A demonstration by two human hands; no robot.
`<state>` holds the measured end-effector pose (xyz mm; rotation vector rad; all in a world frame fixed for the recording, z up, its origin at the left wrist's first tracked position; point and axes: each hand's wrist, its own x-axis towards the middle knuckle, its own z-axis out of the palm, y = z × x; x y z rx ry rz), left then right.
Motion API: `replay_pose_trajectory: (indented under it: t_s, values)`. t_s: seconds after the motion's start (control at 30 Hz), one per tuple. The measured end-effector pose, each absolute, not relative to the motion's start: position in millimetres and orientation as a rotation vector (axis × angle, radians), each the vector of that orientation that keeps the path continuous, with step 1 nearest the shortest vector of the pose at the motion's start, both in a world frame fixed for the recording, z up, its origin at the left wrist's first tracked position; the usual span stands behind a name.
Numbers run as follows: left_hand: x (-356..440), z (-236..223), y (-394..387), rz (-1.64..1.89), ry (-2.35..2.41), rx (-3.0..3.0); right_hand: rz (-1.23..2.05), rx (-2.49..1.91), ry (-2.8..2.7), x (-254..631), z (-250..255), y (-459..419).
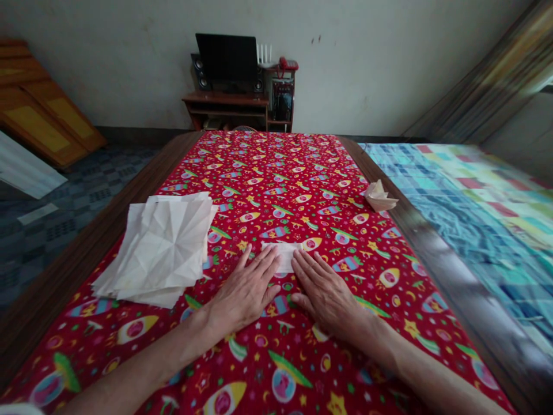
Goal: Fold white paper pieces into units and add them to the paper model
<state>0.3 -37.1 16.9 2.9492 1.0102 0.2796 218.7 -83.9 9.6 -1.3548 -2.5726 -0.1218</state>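
Note:
A small folded piece of white paper lies flat on the red patterned cloth in front of me. My left hand rests over its left end, palm down, with the fingers stretched out. On the right end lie the fingertips of my right hand, which is also flat and extended. Neither hand grips anything. To the left of my left hand is a stack of creased white paper sheets, the top one marked with fold lines running out from its middle.
A folded paper shape stands near the cloth's right edge. Dark wooden borders flank the cloth. Beyond its far end is a desk with a monitor. A bed with a checked cover lies to the right.

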Motion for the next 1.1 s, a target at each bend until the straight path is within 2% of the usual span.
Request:
replay_pose_trajectory:
  t_s: [0.23, 0.7, 0.93, 1.1]
  values:
    - [8.9, 13.6, -23.8, 0.333, 1.019, 2.955, -0.127, -1.403, -2.493, 220.5, 4.8, -55.7]
    - [-30.0, 22.8, -51.3, 0.323, 0.931, 2.944, -0.133, -1.369, -2.538, 228.1, 15.5, -110.3]
    - [-16.6, 17.0, -42.2, 0.672, 0.940, 2.851, -0.065, -1.569, -2.186, 222.9, 25.1, -78.6]
    - [-18.6, 14.8, -41.5, 0.751, 0.925, 2.821, 0.030, -1.660, -2.090, 223.0, 20.0, -65.6]
